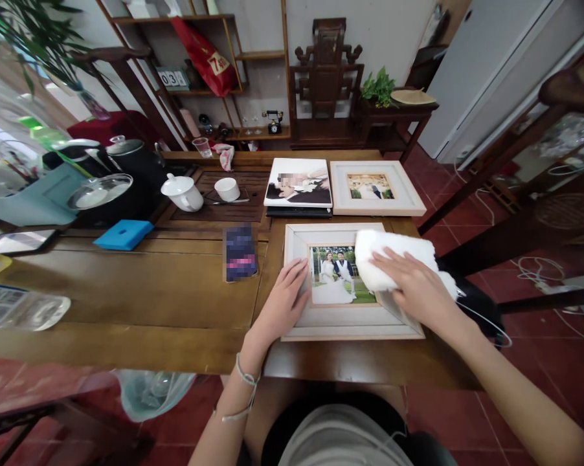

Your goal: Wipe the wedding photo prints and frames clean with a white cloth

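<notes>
A white wooden photo frame [296, 323] lies flat on the table, holding a photo [333, 285] of two people outdoors. My left hand [285, 294] rests on the frame's left border, fingers stretched out, holding nothing. Under my right hand [411, 285] is a folded white cloth [377, 249], gripped against the frame's right side; it covers the upper right corner and part of the photo's right edge. Just behind stand a white photo panel [299, 165] on top of a dark flat item, and a second pale photo frame [408, 204].
On the wooden table [195, 298] are a dark blue packet [241, 252], a blue box [123, 235], a lidded white cup [182, 193], a small white cup [226, 189] and a clear bottle [34, 310]. A dark chair [539, 220] stands close at right. A lined bin [153, 391] sits below.
</notes>
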`<state>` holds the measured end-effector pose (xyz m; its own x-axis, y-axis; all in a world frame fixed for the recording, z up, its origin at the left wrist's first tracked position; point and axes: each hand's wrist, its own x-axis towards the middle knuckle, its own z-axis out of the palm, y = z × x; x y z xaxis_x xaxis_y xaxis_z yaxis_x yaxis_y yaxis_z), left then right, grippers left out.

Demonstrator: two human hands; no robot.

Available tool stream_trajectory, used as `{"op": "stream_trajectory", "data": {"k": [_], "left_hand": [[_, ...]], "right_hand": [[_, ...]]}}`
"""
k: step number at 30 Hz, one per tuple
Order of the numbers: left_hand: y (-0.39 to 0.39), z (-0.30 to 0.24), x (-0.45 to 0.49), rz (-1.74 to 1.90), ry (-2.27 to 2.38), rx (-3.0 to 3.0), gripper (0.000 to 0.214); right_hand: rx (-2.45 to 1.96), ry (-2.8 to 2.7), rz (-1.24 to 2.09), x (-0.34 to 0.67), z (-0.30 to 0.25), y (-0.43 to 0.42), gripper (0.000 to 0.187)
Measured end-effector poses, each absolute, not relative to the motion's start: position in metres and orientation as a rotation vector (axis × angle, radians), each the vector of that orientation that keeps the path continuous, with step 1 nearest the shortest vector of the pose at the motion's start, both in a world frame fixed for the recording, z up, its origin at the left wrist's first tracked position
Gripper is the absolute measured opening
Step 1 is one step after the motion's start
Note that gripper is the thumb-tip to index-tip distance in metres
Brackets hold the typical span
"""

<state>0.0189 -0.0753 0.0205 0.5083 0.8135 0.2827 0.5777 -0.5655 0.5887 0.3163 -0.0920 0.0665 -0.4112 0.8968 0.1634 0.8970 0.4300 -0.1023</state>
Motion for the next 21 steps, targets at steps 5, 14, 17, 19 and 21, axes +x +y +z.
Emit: {"op": "stream_trajectory", "data": {"k": [5,14,17,19,21], "left_hand": [[-0.074,0.019,0.018,0.747,1.143,2.359,0.052],[-0.073,0.018,0.018,0.749,1.157,2.361,0.051],[-0.073,0.018,0.018,0.748,1.162,2.355,0.052],[-0.073,0.019,0.018,0.748,1.161,2.349,0.052],[-0.073,0.019,0.018,0.752,1.154,2.343,0.052]], "right_hand": [[-1.556,-2.323,-0.182,0.304,0.054,-0.031,0.065],[-1.462,-2.668,0.105,0.277,0.064,-0.075,0.074],[-1.332,-2.809,0.422,0.278,0.087,-0.121,0.080],[-1.302,-2.846,0.535,0.286,0.098,-0.133,0.081],[-1.367,-2.794,0.489,0.297,0.100,-0.124,0.080]]}}
